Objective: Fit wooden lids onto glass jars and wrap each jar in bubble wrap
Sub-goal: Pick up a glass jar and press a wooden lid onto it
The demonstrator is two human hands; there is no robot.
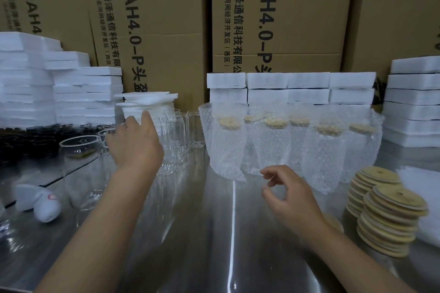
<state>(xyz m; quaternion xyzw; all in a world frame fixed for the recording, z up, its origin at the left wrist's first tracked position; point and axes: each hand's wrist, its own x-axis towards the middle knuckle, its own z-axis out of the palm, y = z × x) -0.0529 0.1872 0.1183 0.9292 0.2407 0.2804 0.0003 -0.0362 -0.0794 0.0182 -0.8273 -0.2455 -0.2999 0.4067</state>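
Observation:
Several clear glass jars (177, 135) stand without lids at the middle left of the steel table (214, 233). My left hand (133, 140) reaches out over them with its fingers spread; whether it touches a jar is hidden. My right hand (285, 192) hovers above the table, fingers loosely curled, holding nothing. Behind it stands a row of several lidded jars wrapped in bubble wrap (273, 143). Two stacks of round wooden lids (390, 214) sit at the right, close to my right forearm.
White foam blocks (59, 88) pile up at the left, back (290, 88) and right. Tall cardboard boxes (273, 12) wall off the rear. Black items (28, 140) fill the left edge. A white tape dispenser (45, 202) lies at the near left. White sheets (426, 197) lie far right.

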